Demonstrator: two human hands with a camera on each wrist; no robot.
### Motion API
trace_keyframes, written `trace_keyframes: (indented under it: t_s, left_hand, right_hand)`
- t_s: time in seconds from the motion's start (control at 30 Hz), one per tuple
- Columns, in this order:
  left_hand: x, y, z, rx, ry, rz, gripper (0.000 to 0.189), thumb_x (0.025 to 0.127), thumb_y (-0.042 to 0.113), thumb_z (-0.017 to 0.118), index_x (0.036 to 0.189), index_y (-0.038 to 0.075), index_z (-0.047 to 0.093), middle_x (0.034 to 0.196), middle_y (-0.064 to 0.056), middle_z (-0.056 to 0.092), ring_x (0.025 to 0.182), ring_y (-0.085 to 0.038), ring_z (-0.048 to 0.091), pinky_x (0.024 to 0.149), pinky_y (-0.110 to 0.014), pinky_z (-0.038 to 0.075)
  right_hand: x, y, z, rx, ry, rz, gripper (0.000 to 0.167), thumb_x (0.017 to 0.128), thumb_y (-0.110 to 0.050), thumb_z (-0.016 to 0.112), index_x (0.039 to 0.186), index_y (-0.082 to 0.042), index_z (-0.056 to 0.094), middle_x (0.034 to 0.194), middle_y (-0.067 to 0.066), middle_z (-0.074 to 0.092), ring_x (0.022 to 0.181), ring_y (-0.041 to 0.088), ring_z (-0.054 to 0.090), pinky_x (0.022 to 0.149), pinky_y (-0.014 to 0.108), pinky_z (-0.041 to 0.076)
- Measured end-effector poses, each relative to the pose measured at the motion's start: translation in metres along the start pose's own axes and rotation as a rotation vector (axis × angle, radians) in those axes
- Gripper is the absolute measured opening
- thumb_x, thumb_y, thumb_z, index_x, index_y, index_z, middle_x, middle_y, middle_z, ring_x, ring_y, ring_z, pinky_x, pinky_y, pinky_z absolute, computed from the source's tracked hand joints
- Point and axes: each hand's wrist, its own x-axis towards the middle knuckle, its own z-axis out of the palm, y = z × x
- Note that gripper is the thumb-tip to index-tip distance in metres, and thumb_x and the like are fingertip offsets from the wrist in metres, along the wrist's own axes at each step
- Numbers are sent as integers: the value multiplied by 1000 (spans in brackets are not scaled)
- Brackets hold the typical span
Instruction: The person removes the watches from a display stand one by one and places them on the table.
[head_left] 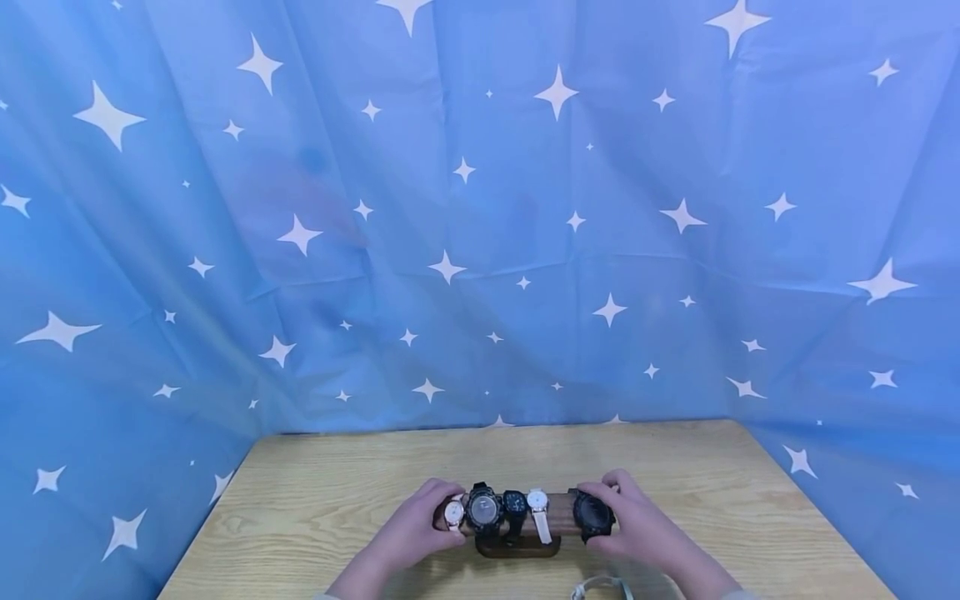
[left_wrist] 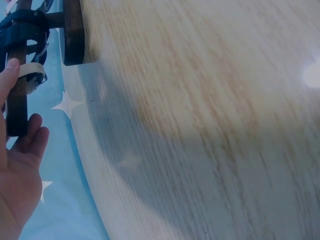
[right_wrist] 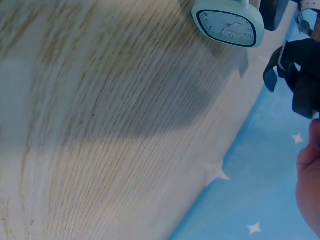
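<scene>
Head view, left to right: my left hand [head_left: 416, 529] is closed round the left end of a brown wood-grain bar [head_left: 564, 512], right at the small round white-faced watch with a pale strap [head_left: 454, 513]. Next on the bar: chunky black round watch [head_left: 485, 510], black square-faced watch [head_left: 515, 502] above the dark, rounded wooden base [head_left: 517, 547], then round white-faced watch with a white strap [head_left: 538, 500] hanging down. Right end: big black round watch [head_left: 592, 514], clasped between thumb and fingers of my right hand [head_left: 637, 525].

Left wrist only: bar's squared-off end, my thumb one side, fingers the other. Right wrist only: rounded-square dial with numerals on a mint-green watch [right_wrist: 227, 27]; frame edge crops my right grip there. Head gets just a pale loop at its bottom edge.

Around: light wood-grain table [head_left: 300, 500], creased blue star-print fabric [head_left: 480, 208] behind.
</scene>
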Motion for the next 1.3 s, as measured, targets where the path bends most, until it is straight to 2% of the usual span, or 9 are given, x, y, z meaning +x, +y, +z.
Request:
trace_keyframes:
  t_s: [0.27,0.47,0.7,1.07,1.3]
  left_hand:
    - [1,-1,0,16,-2,-3,58,74,28,78,125,12,55,115,4,53,98,-10,54,85,-32,48]
    - [1,0,2,6,6,19,56,75,26,78,124,11,55,114,4,54,97,-10,54,84,-32,48]
    - [1,-1,4,-1,-2,-8,56,74,28,78,124,16,55,115,7,53,98,-9,54,84,-31,48]
    - [-2,-2,3,20,24,-8,55,74,28,79,123,17,56,115,6,54,99,-11,55,85,-33,48]
    - [0,-4,4,20,24,-1,55,74,28,79,122,17,56,115,5,54,99,-12,55,85,-33,49]
  right_hand:
    - [-2,5,-3,-4,24,-12,66,67,-20,82,125,-6,55,104,8,40,86,16,45,68,27,48]
    - [-5,7,-4,24,23,23,64,67,-18,81,124,-7,55,101,9,38,85,17,45,67,27,48]
    - [-12,11,-6,34,32,77,62,67,-18,82,122,-6,55,101,10,39,84,20,48,66,31,50]
    - [-26,16,0,36,41,212,62,69,-27,82,122,-14,54,102,9,38,78,13,48,63,25,47]
    - [-30,19,-2,54,31,221,63,68,-29,83,121,-11,54,102,11,39,81,17,49,63,29,48]
